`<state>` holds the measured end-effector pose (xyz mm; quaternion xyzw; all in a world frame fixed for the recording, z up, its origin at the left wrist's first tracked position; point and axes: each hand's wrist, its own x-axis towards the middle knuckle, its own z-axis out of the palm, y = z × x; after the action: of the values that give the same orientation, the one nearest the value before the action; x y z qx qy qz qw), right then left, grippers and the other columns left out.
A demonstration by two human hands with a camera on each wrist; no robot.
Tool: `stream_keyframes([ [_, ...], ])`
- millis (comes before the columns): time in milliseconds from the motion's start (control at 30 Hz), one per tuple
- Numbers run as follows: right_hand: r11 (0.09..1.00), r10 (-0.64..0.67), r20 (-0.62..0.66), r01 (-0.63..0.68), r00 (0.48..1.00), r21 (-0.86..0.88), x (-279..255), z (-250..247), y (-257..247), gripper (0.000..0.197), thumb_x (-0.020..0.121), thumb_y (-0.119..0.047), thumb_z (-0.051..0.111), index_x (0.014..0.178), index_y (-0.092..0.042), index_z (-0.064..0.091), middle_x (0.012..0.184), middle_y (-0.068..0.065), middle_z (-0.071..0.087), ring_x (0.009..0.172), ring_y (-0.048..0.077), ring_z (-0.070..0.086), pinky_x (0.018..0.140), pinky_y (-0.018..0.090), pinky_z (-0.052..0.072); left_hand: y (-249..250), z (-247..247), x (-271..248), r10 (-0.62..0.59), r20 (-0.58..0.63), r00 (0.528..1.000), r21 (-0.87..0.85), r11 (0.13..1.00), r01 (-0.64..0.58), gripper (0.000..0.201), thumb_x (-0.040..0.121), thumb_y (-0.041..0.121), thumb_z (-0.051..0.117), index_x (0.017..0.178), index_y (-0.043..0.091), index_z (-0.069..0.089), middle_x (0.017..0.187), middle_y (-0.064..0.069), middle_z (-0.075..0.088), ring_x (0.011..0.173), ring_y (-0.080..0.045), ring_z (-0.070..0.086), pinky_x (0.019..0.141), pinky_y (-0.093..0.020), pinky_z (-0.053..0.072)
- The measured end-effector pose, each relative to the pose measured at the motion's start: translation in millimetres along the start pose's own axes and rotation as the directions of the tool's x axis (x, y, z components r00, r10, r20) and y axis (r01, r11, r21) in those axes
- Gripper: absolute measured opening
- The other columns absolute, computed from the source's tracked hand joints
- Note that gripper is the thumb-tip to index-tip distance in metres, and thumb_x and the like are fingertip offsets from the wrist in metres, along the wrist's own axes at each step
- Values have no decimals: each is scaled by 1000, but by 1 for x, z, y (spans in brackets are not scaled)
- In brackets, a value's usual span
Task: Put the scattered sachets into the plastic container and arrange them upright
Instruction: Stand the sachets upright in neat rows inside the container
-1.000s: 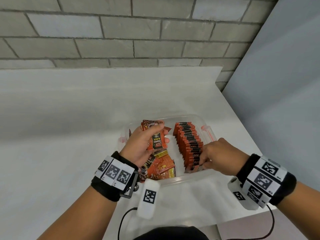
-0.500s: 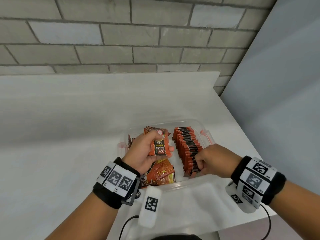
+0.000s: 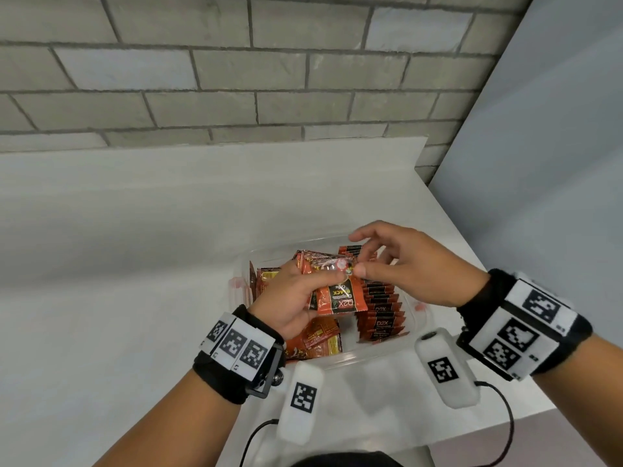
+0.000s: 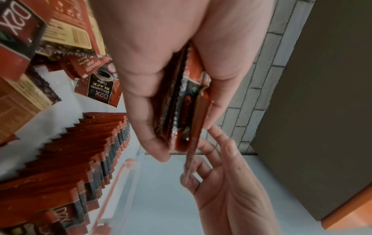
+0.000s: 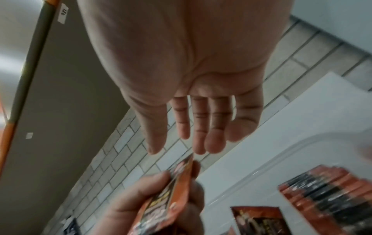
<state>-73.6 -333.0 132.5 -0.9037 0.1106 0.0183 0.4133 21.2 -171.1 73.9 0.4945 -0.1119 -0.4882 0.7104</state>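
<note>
Left hand (image 3: 286, 298) grips a stack of sachets (image 3: 340, 298) above the plastic container (image 3: 416, 326); right hand (image 3: 414, 264), fingers spread, reaches for one. A loose pinch risks spilling the stack onto the upright row (image 3: 379, 315).

upright sachet row (image 3: 379, 305) right in container (image 3: 416, 326), loose sachets (image 3: 317, 338) left

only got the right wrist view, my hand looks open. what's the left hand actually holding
Observer: The left hand has its grip on a small stack of sachets, several seen edge on, not just one.
Operator: any loose ones in the box
Observer: Yes, loose sachets lie flat in the left part of the plastic container, below the left hand.
Operator: and the row
Observer: The upright row stands along the right side.
</note>
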Motion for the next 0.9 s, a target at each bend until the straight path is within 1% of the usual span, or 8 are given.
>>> stream_keyframes([
  [167, 999, 42, -60, -41, 997, 23, 7, 11, -2, 44, 78, -38, 72, 116, -34, 50, 88, -6, 65, 67, -2, 58, 70, 20, 46, 2, 0, -1, 37, 11, 999, -32, 999, -37, 28, 72, 10, 68, 100, 6, 67, 97, -16, 71, 87, -27, 70, 76, -41, 58],
  [233, 992, 90, -45, -85, 995, 97, 6, 17, -1, 42, 75, -40, 75, 106, -28, 50, 81, -3, 67, 67, 4, 62, 71, 30, 51, 4, -1, -1, 57, -30, 998, -45, 997, -59, 32, 74, 10, 67, 105, 3, 66, 102, -20, 70, 90, -29, 69, 78, -42, 57],
  [367, 985, 78, -15, -75, 997, 157, 4, 26, -1, 32, 75, -19, 78, 97, -19, 54, 75, 3, 69, 66, 17, 64, 76, 40, 53, 5, -2, -2, 85, -78, 993, -67, 994, -91, 39, 76, 15, 69, 111, 0, 63, 116, -27, 63, 104, -36, 63, 90, -51, 50],
  [467, 987, -25, -83, 38, 996, 153, 8, 20, -1, 22, 83, -9, 70, 98, -25, 64, 85, -3, 66, 74, 12, 60, 77, 30, 51, 7, -3, -2, 71, -70, 995, -69, 995, -76, 35, 76, 18, 67, 109, 6, 64, 109, -22, 67, 99, -34, 64, 88, -50, 51],
  [567, 994, -68, -90, 75, 994, 81, 12, 16, -5, 40, 89, -3, 57, 113, -34, 60, 101, -6, 61, 80, -2, 56, 73, 11, 44, 9, -2, -2, 63, -35, 997, -45, 997, -64, 31, 78, 6, 65, 109, 7, 63, 105, -17, 68, 94, -30, 66, 81, -44, 55],
  [633, 984, -3, -103, 21, 995, 175, 13, 17, -7, 43, 91, -4, 56, 123, -32, 51, 101, -2, 58, 76, 2, 58, 67, 13, 47, 8, -2, -2, 91, -11, 996, -30, 995, -91, 34, 80, -4, 62, 112, 5, 62, 110, -20, 67, 96, -31, 66, 80, -44, 56],
  [733, 919, 107, -89, -64, 990, 390, 9, 19, -6, 25, 89, -6, 61, 107, -20, 53, 99, 6, 64, 78, 16, 68, 70, 27, 58, 5, 0, -2, 156, -16, 988, -29, 987, -156, 44, 76, -2, 63, 119, 4, 59, 115, -20, 66, 100, -31, 66, 81, -43, 57],
  [900, 938, 74, -142, -20, 987, 346, -4, 0, 8, 12, 86, -5, 64, 94, -15, 64, 92, 7, 70, 76, 17, 69, 67, 25, 56, 8, -2, -2, 139, -53, 989, -94, 985, -143, 32, 73, 20, 66, 102, 8, 62, 95, -13, 71, 85, -25, 70, 77, -40, 57],
])
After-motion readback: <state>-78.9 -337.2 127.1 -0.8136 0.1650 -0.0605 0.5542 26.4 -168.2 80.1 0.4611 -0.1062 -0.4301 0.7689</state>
